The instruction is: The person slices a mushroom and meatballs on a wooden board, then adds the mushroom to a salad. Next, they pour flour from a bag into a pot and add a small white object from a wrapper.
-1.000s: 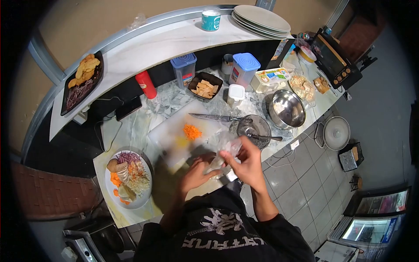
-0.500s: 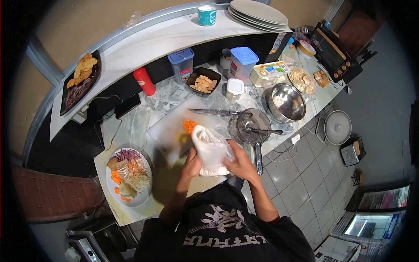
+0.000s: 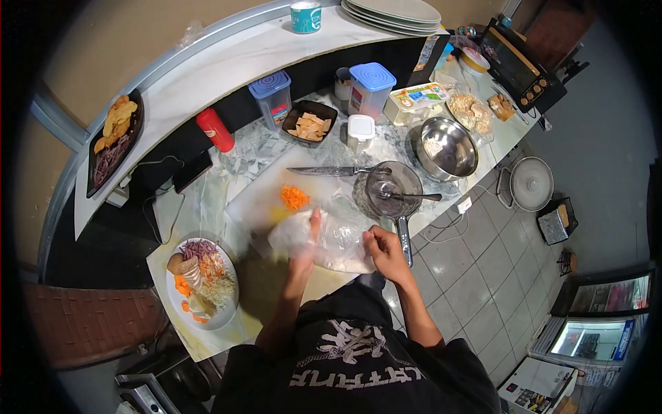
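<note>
A clear plastic bag (image 3: 338, 234) with something white inside is stretched out between my hands, near the front edge of the counter. My left hand (image 3: 304, 257) grips its left part; the thumb lies over the plastic and the other fingers are hidden. My right hand (image 3: 387, 255) pinches the bag's right end, fingers curled. Beyond the bag, shredded carrot (image 3: 294, 198) is heaped on a white cutting board (image 3: 258, 186). A knife (image 3: 324, 170) lies across the board's far edge.
A frying pan (image 3: 394, 181) with a utensil in it and a steel bowl (image 3: 448, 162) stand to the right. At left is a plate (image 3: 227, 310) of cut vegetables. Lidded containers (image 3: 372, 90), a black bowl of chips (image 3: 309, 124) and a red bottle (image 3: 215, 130) line the back.
The bag has gone from bunched upright to spread sideways and lower. My left thumb now lies over it, and my right hand has shifted slightly right. The whole view has moved a little.
</note>
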Motion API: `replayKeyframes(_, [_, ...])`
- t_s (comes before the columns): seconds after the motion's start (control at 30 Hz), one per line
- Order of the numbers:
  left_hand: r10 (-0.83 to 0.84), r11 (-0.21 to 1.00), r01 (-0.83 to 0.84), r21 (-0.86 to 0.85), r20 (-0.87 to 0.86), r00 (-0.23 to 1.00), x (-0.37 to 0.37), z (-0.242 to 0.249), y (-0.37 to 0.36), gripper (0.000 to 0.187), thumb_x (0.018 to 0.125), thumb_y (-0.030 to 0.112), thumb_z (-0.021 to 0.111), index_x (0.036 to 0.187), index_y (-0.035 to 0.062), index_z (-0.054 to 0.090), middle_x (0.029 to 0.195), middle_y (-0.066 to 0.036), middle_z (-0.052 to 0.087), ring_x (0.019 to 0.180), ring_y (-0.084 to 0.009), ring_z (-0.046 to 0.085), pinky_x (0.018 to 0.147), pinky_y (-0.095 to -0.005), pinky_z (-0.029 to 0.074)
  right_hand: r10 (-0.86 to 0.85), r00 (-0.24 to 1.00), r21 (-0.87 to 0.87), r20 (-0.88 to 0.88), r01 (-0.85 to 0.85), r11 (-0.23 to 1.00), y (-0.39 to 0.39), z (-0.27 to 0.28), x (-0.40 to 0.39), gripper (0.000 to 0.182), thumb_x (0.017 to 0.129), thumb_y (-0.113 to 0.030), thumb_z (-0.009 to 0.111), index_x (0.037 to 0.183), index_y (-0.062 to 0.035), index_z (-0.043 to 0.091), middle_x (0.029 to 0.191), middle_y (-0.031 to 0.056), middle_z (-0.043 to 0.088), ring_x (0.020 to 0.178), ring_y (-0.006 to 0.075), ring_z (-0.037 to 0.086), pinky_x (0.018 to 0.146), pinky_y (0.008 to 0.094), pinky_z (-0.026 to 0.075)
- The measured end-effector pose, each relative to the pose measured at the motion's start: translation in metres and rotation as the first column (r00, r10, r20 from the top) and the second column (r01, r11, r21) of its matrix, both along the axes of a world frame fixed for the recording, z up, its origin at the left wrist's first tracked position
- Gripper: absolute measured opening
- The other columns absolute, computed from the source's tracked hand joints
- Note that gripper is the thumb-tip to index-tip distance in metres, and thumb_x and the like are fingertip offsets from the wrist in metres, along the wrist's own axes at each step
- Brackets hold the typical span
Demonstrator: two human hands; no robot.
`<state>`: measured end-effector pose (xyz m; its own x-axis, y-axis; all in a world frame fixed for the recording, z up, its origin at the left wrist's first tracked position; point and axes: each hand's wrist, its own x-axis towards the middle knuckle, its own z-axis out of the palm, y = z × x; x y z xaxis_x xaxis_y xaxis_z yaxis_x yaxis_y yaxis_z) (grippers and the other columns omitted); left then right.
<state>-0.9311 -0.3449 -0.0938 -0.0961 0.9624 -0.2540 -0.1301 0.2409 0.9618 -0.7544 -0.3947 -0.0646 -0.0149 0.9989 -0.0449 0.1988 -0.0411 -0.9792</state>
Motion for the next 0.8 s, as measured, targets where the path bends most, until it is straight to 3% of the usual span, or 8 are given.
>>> replayKeyframes(0.07, [0.140,0.990,-0.139,-0.017,0.135,0.981,0.000,-0.010,-0.002,0.033,0.093,0.032,0.061,0.105,0.0009,0.062,0.101,-0.004,0.063,0.090,-0.0113,0.057,0.081,-0.0276,0.045,-0.011,1.000,-0.033,-0.015,0.011,0.999,-0.004,-0.005,0.003,0.029,0.096,-0.014,0.053,0.070,-0.0026,0.048,0.062,-0.0061,0.039,0.058,0.0033,0.035,0.051,0.0225,0.029])
replayKeyframes(0.27, [-0.022,0.999,0.027,-0.028,0.149,0.989,0.000,0.004,-0.012,0.036,0.094,0.031,0.059,0.113,0.0003,0.061,0.106,-0.006,0.063,0.095,-0.0128,0.057,0.086,-0.0287,0.045,0.154,0.986,-0.051,-0.063,-0.157,0.986,-0.013,0.000,0.011,0.014,0.094,-0.010,0.056,0.085,-0.0007,0.056,0.072,-0.0033,0.047,0.069,0.0037,0.044,0.061,0.0195,0.036])
replayKeyframes(0.33, [-0.366,0.930,0.362,0.061,0.104,0.925,0.000,-0.001,-0.017,0.031,0.095,0.026,0.059,0.113,0.0012,0.062,0.104,-0.005,0.063,0.094,-0.0103,0.055,0.086,-0.0260,0.044,0.067,0.948,-0.189,-0.310,-0.130,0.973,-0.013,0.016,-0.001,0.013,0.095,-0.013,0.056,0.091,-0.0010,0.056,0.076,-0.0027,0.050,0.071,0.0045,0.046,0.063,0.0197,0.037])
replayKeyframes(0.37, [-0.460,0.885,0.464,0.039,0.227,0.858,0.003,-0.002,-0.017,0.028,0.095,0.024,0.059,0.111,0.0015,0.063,0.100,-0.003,0.063,0.092,-0.0078,0.055,0.084,-0.0228,0.044,0.065,0.948,-0.187,-0.310,-0.128,0.974,-0.011,0.013,-0.006,0.013,0.095,-0.013,0.056,0.091,-0.0010,0.056,0.076,-0.0027,0.050,0.071,0.0045,0.046,0.063,0.0197,0.037])
replayKeyframes(0.43, [-0.463,0.886,0.458,0.077,0.213,0.860,0.008,-0.008,-0.016,0.027,0.095,0.022,0.058,0.111,0.0009,0.063,0.100,-0.002,0.063,0.091,-0.0072,0.055,0.083,-0.0221,0.045,-0.034,0.958,-0.181,-0.286,-0.019,0.983,-0.006,-0.001,-0.010,0.015,0.096,-0.017,0.055,0.096,-0.0016,0.055,0.079,-0.0020,0.052,0.072,0.0055,0.048,0.065,0.0197,0.037])
replayKeyframes(0.6, [-0.430,0.896,0.419,0.148,0.054,0.901,0.000,-0.006,-0.016,0.022,0.094,0.015,0.058,0.107,-0.0021,0.062,0.096,-0.002,0.064,0.090,-0.0070,0.056,0.080,-0.0223,0.046,-0.047,0.897,-0.172,-0.439,-0.032,0.985,0.005,-0.009,-0.009,0.016,0.096,-0.016,0.056,0.098,-0.0002,0.056,0.082,-0.0006,0.053,0.071,0.0065,0.047,0.062,0.0229,0.038])
replayKeyframes(0.67, [-0.454,0.876,0.445,0.188,0.006,0.891,-0.003,-0.013,-0.018,0.021,0.095,0.015,0.058,0.105,-0.0030,0.061,0.095,-0.003,0.064,0.087,-0.0071,0.056,0.079,-0.0225,0.046,-0.009,0.943,-0.055,-0.333,-0.010,0.998,0.004,0.002,-0.020,0.014,0.093,-0.014,0.061,0.095,-0.0003,0.056,0.078,-0.0007,0.054,0.071,0.0051,0.048,0.060,0.0222,0.037])
replayKeyframes(0.8, [-0.344,0.909,0.355,0.217,-0.089,0.935,-0.002,-0.007,-0.014,0.019,0.096,0.014,0.054,0.098,-0.0040,0.061,0.088,-0.004,0.063,0.083,-0.0059,0.054,0.076,-0.0227,0.045,-0.088,0.980,-0.201,-0.178,0.052,0.978,0.003,-0.026,-0.021,0.022,0.089,-0.015,0.066,0.101,0.0011,0.056,0.082,0.0017,0.058,0.073,0.0026,0.048,0.059,0.0196,0.038])
